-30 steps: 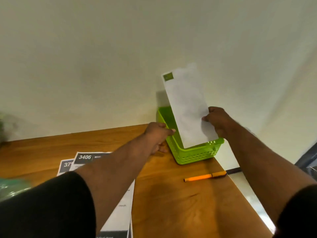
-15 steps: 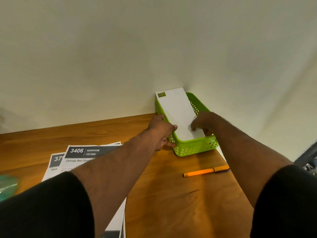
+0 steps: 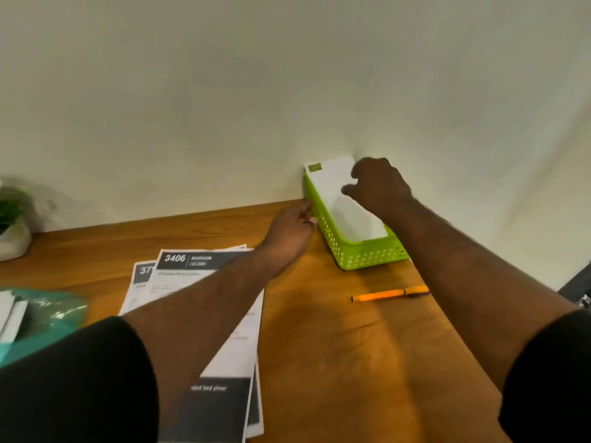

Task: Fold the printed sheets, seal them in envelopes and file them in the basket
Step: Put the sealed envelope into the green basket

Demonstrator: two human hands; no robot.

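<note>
Envelope (image 3: 347, 204) is laid flat in the green basket (image 3: 367, 255) at two o'clock on the worktop (image 3: 335, 346), probably for filing. It is touched by the relaxed right hand (image 3: 379, 187); the basket is steadied by the left hand (image 3: 292, 230), fingers loosely curled.

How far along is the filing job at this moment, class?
Done: one white envelope lies in the green basket. In hand: the right hand hovers over it, fingers loosely curled, while the left hand rests beside the basket. Left: the printed sheets lie unfolded on the desk.
</note>
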